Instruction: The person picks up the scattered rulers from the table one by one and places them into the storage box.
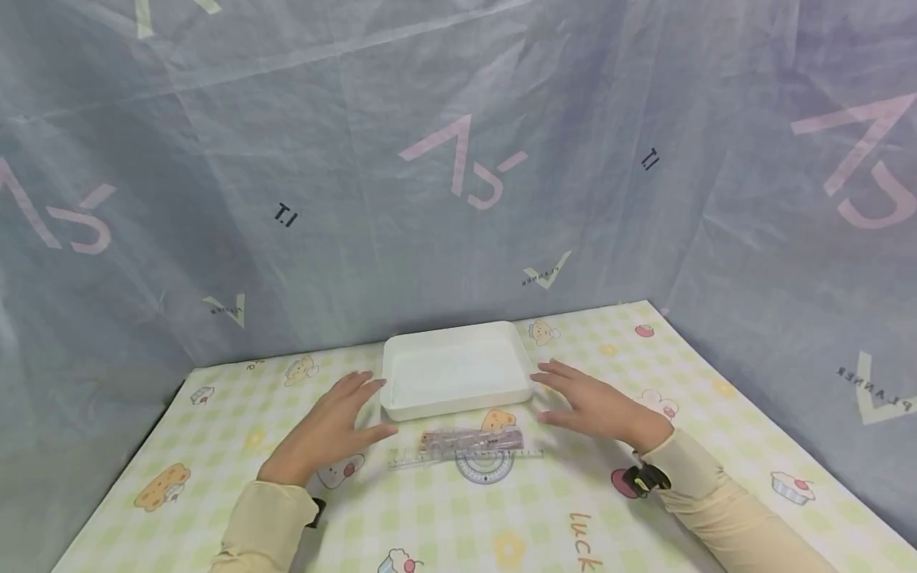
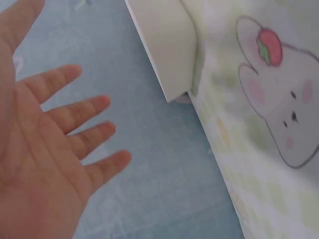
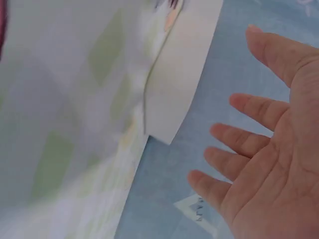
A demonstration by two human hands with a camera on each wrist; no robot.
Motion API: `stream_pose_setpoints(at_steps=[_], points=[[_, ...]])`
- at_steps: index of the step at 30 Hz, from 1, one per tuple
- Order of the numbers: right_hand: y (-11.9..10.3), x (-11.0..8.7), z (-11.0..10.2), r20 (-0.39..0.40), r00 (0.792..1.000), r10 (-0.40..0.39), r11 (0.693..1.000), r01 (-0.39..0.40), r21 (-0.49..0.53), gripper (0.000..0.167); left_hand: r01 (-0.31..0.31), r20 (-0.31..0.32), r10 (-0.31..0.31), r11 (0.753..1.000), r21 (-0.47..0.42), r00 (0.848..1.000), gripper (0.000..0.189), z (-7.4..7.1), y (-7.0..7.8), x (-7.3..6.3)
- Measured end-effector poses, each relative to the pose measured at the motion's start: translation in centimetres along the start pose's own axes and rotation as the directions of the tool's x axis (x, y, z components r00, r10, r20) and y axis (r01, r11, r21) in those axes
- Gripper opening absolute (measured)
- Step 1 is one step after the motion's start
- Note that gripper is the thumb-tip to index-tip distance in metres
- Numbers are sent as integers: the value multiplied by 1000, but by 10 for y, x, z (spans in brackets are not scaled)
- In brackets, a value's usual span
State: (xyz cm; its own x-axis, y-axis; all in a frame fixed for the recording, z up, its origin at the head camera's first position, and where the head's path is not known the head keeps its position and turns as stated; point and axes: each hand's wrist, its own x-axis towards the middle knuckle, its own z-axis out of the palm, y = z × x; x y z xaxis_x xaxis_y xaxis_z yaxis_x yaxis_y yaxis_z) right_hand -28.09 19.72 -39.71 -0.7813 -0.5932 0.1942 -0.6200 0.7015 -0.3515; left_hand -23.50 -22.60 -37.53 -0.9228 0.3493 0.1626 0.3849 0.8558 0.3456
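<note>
A shallow white rectangular tray (image 1: 458,407) lies toward the back of the table. My left hand (image 1: 325,430) is held beside its left end, fingers spread and straight. On the opposite side, my right hand (image 1: 591,402) faces the tray's right end, also with extended fingers. Both wrist views show the left palm (image 2: 42,169) and right palm (image 3: 279,174) holding nothing, with a visible gap to the tray. In front of the tray lie a clear ruler (image 1: 404,459), a clear protractor (image 1: 485,469) and a purplish transparent piece (image 1: 507,439), partly overlapping.
The table wears a green-and-white checked cloth (image 1: 430,525) with cartoon prints. A grey-blue curtain (image 1: 344,199) with printed letters hangs behind it and along its sides. The table's back edge runs just behind the tray.
</note>
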Motion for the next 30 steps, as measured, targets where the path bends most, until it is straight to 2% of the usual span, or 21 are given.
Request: stream_pose_setpoints(at_steps=[5, 8, 12, 15, 20, 22, 25, 30], points=[[-18, 7, -2, -16, 998, -67, 998, 67, -12, 59, 6, 36, -4, 998, -63, 999, 78, 0, 12, 1], [-29, 14, 1, 1, 995, -99, 995, 99, 0, 54, 12, 68, -8, 998, -56, 998, 71, 5, 17, 3], [-40, 24, 5, 56, 990, -132, 991, 131, 22, 48, -7, 77, 9, 1000, -27, 997, 60, 13, 21, 6], [-40, 30, 10, 97, 986, -135, 990, 131, 49, 41, -43, 84, 44, 999, -15, 995, 53, 23, 21, 9], [-33, 33, 23, 146, 986, -84, 988, 63, 144, 36, -82, 121, 80, 997, 9, 989, 50, 36, 22, 14], [-31, 31, 30, 159, 984, -75, 983, 46, 178, 38, -75, 146, 73, 997, 8, 987, 52, 42, 21, 13], [-30, 30, 36, 162, 982, -94, 982, 64, 179, 40, -55, 180, 55, 998, -6, 982, 53, 49, 18, 11], [-31, 34, 43, 149, 979, -136, 986, 120, 116, 39, -22, 197, 25, 1000, -20, 980, 48, 48, 18, 8]])
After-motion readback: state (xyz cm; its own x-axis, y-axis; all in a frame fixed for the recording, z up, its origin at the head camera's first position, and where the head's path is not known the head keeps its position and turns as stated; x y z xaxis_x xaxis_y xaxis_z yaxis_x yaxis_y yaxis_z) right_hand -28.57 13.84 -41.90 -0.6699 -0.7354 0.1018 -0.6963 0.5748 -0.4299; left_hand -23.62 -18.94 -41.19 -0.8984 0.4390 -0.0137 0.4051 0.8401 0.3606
